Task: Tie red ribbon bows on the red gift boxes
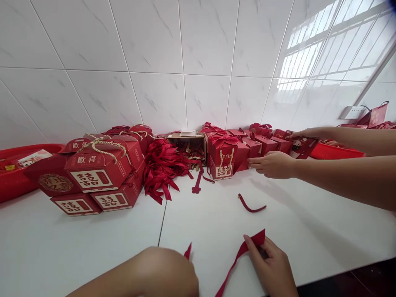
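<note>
Near the front edge, my right hand [274, 268] pinches a red ribbon [230, 272] between thumb and fingers, one end poking up past the fingertips. The ribbon runs down and left, out of the picture. My left hand [173, 270] is curled with its back toward me, and its fingers are mostly hidden. A pointed red ribbon tip [188, 251] sticks up from behind it, as if gripped there. Beyond my hands a dark red strap [251, 208] with a small metal end lies curved on the white table [204, 222].
Red gift boxes [89, 173] with rope handles are stacked left, beside a pile of red ribbons [161, 165]. An open cardboard box [201, 150] and more red boxes [225, 159] line the wall. At right, another person's hands [275, 164] reach toward the boxes. Red basins [337, 151] stand at both sides.
</note>
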A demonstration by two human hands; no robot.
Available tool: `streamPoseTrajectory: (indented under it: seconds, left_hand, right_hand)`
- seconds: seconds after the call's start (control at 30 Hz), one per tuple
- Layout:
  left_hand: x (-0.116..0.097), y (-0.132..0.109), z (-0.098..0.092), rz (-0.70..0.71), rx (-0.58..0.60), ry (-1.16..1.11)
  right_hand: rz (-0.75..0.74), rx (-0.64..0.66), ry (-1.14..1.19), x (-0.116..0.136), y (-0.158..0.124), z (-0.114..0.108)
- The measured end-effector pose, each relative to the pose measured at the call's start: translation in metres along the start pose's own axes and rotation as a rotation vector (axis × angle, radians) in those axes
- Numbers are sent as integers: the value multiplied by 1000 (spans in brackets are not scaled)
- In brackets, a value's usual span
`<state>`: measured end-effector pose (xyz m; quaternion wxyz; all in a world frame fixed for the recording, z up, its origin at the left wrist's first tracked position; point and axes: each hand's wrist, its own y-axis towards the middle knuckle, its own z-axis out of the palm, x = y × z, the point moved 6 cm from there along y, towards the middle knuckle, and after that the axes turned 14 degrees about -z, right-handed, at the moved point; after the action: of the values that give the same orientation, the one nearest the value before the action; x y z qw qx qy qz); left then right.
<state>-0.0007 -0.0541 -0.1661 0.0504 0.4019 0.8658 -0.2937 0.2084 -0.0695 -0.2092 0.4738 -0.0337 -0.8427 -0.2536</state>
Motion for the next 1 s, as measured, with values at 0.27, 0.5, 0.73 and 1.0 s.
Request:
streamPoseTrajectory:
  seconds: [0.27,0.5,0.73,1.0]
  left_hand:
    - [64,45,-21,-419,451,-428]
    - [136,54,-71,-527,-415,-353]
    - [199,37,-88,-715,-1014,-266]
    - [159,22,-94,-668,-1152,-122]
  right_hand:
    - [74,-8,65,-1,-2,0]
    - [79,-13,58,-1,-2,0]
    - [81,-38,53,-1,-3,-1]
    - [122,-53,47,-17,-2,-5]
